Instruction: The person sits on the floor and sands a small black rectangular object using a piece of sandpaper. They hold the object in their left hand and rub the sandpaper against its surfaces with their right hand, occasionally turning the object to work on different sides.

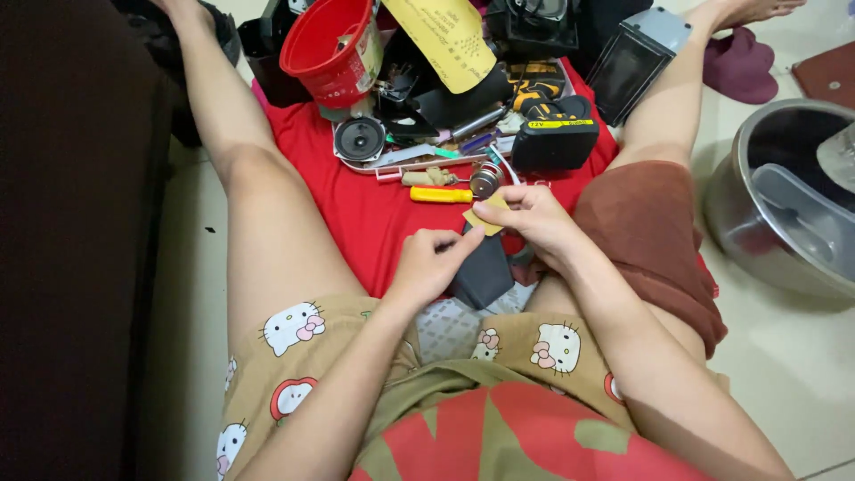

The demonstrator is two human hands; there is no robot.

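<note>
Both hands' fingers (512, 200) pinch sandpaper scrap (485, 216) over dark block (481, 267).

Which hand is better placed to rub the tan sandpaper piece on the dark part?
Right. The right hand already pinches the sandpaper piece at the top of the dark part. The left hand is closed against that part's side, seemingly steadying it.
</note>
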